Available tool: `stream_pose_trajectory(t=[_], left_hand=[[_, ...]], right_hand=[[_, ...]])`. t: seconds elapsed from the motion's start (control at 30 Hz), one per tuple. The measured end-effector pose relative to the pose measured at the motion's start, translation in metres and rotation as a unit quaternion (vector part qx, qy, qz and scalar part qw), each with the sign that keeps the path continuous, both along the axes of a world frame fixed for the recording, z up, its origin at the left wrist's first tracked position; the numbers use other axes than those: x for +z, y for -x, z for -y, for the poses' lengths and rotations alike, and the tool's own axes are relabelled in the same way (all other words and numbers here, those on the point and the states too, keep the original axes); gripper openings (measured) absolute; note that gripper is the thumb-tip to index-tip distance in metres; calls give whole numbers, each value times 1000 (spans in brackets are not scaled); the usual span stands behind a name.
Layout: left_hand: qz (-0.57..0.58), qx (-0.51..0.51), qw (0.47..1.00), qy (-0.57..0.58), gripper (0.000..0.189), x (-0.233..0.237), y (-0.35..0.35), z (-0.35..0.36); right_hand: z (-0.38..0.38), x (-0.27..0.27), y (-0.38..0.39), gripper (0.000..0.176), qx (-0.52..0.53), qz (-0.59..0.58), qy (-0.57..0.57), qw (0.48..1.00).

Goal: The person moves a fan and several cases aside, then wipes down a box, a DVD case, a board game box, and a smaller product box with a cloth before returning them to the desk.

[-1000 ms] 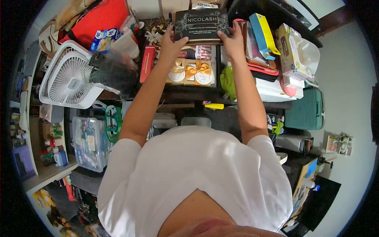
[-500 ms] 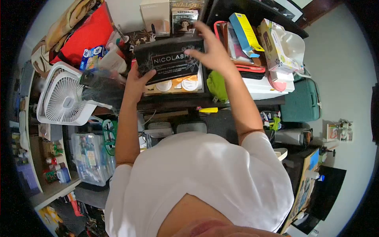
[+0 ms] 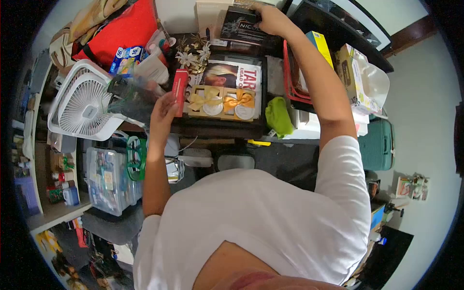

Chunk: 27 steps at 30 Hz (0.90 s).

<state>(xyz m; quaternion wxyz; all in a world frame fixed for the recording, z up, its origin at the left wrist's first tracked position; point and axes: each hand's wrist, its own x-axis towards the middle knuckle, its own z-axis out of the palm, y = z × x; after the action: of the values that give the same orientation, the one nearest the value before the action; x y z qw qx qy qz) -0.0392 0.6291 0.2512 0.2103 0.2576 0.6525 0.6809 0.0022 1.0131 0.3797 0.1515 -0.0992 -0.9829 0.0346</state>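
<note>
My right hand (image 3: 273,21) reaches to the back of the desk, its fingers closed at the top edge of a black eyelash box (image 3: 240,26) marked "NICO…". That box leans upright before a beige box (image 3: 205,17). Nearer to me, my left hand (image 3: 164,115) has its fingers curled against the left side of a narrow red box (image 3: 180,89); part of the grip is hidden. Beside the red box lie two small kraft gift boxes, one with a pale yellow ribbon (image 3: 205,98) and one with a golden bow (image 3: 240,100). Behind them lies a book (image 3: 249,77) with red lettering.
Silvery artificial flowers (image 3: 187,59) stand behind the red box. A white fan (image 3: 87,108) and a red bag (image 3: 123,36) are at the left. On the right are a green cloth pouch (image 3: 278,117), a red-edged case (image 3: 288,82) and a tissue box (image 3: 355,77).
My right hand has carried the black eyelash box from the front to the back of the desk, uncovering the book and gift boxes. My left hand has let go of it.
</note>
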Motion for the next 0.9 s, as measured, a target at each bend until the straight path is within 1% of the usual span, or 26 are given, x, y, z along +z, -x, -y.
stream_pose_trajectory(t=[0.03,0.13,0.2,0.23,0.3,0.4,0.47,0.6,0.67,0.7,0.77,0.9], left_hand=[[16,5,1000,9,38,-4,-1,11],[57,29,997,42,37,-15,-5,43],[82,57,992,74,35,-25,-6,64],[87,62,992,62,35,-28,-8,73],[99,71,992,39,34,-35,-11,90],[124,98,985,75,35,-44,-10,104],[104,85,988,79,35,-53,-10,110],[90,75,989,91,34,-54,-12,110],[115,81,986,86,34,-49,-15,108],[127,84,985,83,34,-47,-15,108],[134,85,984,80,34,-50,-14,110],[132,81,985,73,34,-59,-11,111]], right_hand=[[-11,-14,11,49,-9,-5,-13,1000],[-21,-54,25,49,-58,54,20,997],[-29,-82,30,48,-48,58,53,996],[-29,-88,32,48,-43,60,71,995],[-30,-97,39,47,-39,55,60,996],[-34,-107,50,46,-46,66,57,995],[-35,-113,57,46,-49,87,61,993],[-33,-122,61,43,-61,89,32,994],[-32,-120,60,41,-58,75,25,995],[-32,-120,59,37,-70,71,20,995],[-29,-121,57,37,-89,86,19,992],[-25,-126,52,38,-93,61,-18,994]])
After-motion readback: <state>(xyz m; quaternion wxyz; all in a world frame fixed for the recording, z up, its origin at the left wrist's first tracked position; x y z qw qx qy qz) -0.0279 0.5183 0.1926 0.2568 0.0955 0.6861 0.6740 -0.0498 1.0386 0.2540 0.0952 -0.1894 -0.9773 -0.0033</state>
